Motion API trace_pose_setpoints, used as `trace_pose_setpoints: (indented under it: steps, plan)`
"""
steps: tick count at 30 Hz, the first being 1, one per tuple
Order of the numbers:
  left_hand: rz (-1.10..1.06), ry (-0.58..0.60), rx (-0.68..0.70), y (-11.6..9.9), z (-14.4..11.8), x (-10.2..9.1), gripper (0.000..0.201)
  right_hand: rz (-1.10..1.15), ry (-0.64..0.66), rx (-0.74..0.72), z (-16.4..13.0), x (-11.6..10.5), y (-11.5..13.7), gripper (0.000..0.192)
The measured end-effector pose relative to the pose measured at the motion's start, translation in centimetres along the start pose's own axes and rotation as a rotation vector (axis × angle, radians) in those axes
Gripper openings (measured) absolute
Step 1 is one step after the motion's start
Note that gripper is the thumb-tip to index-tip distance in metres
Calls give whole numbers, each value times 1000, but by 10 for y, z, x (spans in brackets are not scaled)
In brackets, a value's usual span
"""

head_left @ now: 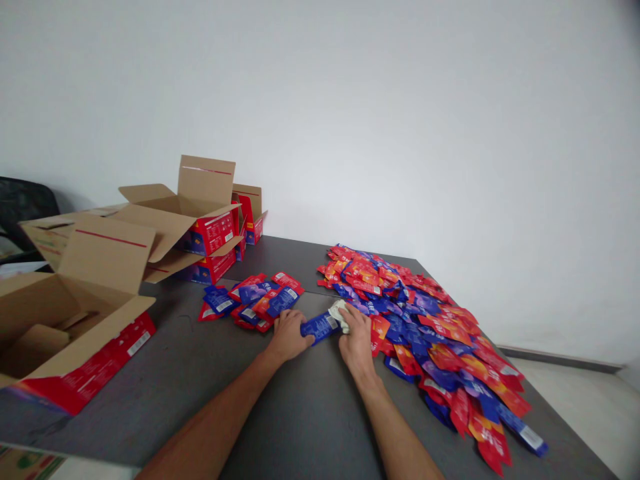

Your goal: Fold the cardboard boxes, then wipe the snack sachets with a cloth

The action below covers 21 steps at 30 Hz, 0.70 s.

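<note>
Blue packet (320, 326) pinned between left hand (289, 335) and right hand (356, 341).

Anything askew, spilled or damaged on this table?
Nothing looks damaged. The big pile of packets sprawls loosely, reaching the table's right edge. The nearest open carton lies tipped on its side. Both hands, left hand and right hand, hold one blue packet.

Print on the packets (425, 320) is too small to read; the nearest box (65, 333) is cut off at the left edge.
</note>
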<state>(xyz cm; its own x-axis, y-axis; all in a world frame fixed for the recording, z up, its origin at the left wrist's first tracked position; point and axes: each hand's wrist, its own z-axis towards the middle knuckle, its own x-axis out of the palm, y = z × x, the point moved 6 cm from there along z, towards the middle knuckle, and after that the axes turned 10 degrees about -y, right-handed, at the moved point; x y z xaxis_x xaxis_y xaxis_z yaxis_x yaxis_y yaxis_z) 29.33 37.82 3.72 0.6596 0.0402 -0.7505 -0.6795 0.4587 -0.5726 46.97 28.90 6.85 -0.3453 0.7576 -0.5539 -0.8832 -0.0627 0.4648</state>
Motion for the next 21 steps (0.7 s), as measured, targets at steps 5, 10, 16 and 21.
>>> trace_pose_setpoints:
  steps: [5, 10, 16, 21]
  plan:
    - [-144, -50, -10, -2, 3, -5, 29, 17, -74, 72, 3, -13, -11, 73]
    - [-193, -3, 256, -21, -3, -12, 19, 32, -102, 65, 3, -14, -14, 73]
    - [-85, 82, 244, -11, -6, -10, 45, 128, -12, -18, -2, -9, 5, 75]
    - [0, 171, 140, 7, -2, -4, 44, 235, 287, -246, -21, 6, 49, 76]
